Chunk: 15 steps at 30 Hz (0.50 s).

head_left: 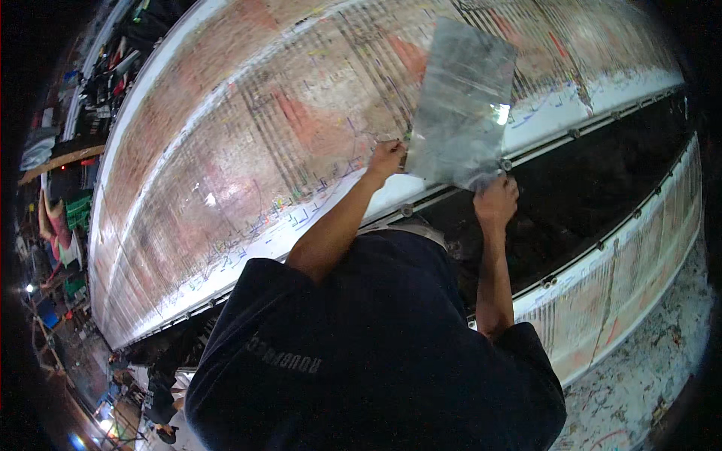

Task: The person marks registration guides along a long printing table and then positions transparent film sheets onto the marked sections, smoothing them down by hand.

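Dark T-shirt (383, 346) below translucent sheet (462, 101); left hand (387, 159), right hand (496, 201) pinch near corners, best grip: likely light, slick, flexible.

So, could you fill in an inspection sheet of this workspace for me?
Surface: long table, worn, with dark stripes and coloured marks.
Job's things: one translucent sheet, tilted above the table.
Clutter: mixed items along the dim left side, including a green crate.
Grips: left grip on the sheet's left edge; right grip at its lower right corner.
Cables: none clearly made out.
Surroundings: second table at right; another person at lower left.
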Each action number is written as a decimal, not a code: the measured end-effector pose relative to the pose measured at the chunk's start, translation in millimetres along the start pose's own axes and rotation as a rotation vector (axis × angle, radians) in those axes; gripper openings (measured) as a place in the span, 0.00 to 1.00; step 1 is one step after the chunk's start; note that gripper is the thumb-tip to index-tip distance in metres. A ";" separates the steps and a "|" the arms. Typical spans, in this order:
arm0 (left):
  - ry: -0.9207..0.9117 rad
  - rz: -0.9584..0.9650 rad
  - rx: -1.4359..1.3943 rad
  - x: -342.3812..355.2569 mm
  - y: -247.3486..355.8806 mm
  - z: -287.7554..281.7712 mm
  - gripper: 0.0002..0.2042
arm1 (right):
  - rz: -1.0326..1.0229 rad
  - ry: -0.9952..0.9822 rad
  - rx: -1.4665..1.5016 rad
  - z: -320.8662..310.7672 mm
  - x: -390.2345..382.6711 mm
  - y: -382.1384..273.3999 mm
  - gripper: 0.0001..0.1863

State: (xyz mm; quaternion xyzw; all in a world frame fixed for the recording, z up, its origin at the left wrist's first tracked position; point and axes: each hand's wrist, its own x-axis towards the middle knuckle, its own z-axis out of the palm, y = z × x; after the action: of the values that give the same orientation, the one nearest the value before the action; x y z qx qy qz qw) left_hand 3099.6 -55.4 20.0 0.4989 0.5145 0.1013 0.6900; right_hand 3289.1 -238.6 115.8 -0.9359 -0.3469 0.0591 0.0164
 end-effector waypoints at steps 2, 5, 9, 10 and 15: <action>-0.021 -0.040 -0.141 -4.9 0.6 -2.1 0.13 | -0.215 -0.089 0.283 -8.6 17.1 -16.3 0.23; -0.165 -0.028 -0.225 -2.9 -1.0 -5.8 0.11 | -0.554 -0.389 0.482 3.0 29.1 -47.5 0.24; -0.089 -0.061 -0.098 -9.9 12.3 3.1 0.11 | -0.664 -0.373 0.455 23.5 30.0 -70.8 0.25; -0.084 -0.069 -0.075 -12.9 11.4 2.4 0.12 | -0.654 -0.372 0.461 24.4 30.9 -72.8 0.23; -0.083 -0.049 -0.133 -13.3 5.9 4.0 0.15 | -0.731 -0.371 0.485 43.0 41.5 -68.1 0.18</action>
State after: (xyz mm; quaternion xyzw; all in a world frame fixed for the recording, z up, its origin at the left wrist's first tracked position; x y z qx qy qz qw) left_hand 3099.1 -63.6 32.7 0.4431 0.4895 0.0975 0.7447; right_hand 3270.9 -160.3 73.9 -0.6954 -0.6268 0.2946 0.1918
